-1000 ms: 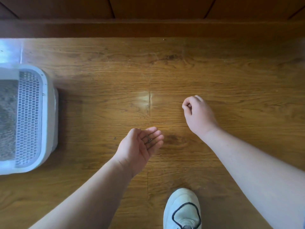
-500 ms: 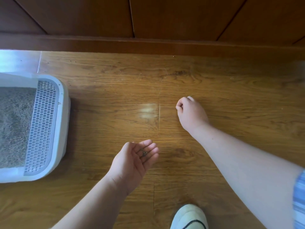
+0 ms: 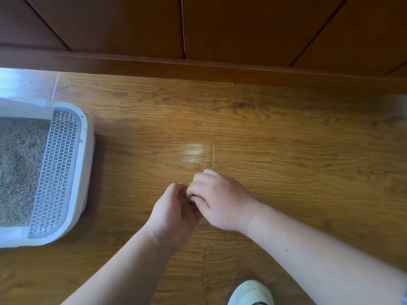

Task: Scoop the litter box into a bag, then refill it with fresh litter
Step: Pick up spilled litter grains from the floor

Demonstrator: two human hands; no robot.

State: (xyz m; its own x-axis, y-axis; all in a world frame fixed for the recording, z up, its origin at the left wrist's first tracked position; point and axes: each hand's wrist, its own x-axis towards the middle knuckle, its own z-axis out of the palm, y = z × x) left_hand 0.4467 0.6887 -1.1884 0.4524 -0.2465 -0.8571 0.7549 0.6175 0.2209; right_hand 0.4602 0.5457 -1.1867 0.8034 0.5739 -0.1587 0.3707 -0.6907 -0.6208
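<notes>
Litter box (image 3: pixel 86 164): at the left edge on the floor, cut off by the frame, so only its right end shows. White plastic with rounded corners.
Long axis: seems to run left to right, roughly along the baseboard. The full length is out of view. The box is turned slightly, its lower corner swung toward the left.
Facing: the end with the grid step (image 3: pixel 55 172) points right, toward the hands.
Litter (image 3: pixel 19 168): grey-brown granules fill the pan left of the grid step.
Pale strip (image 3: pixel 26 84): a bright, bluish-white patch of flooring above the box, in the far-left corner.
Floor (image 3: pixel 297 139): glossy wood-look planks, grain running left to right. A glare spot lies just above the hands, and small dark specks are scattered near the baseboard.
Left hand (image 3: pixel 176 212): centre of the view, well right of the box, back toward the camera. Its grip is cupped, fingers bent up around the right hand's fingertips. I cannot tell whether it holds anything.
Right hand (image 3: pixel 222 201): touching the left hand, knuckles up. Its grip is bunched, fingertips pressed together into the left palm. What they pinch, if anything, is hidden.
Shoe (image 3: pixel 251 292): white toe at the bottom edge, below the right forearm.
Baseboard (image 3: pixel 198 68): a dark reddish-brown band across the top of the floor.
Wall panels (image 3: pixel 242 25): the same dark wood above it, with seams between boards.
</notes>
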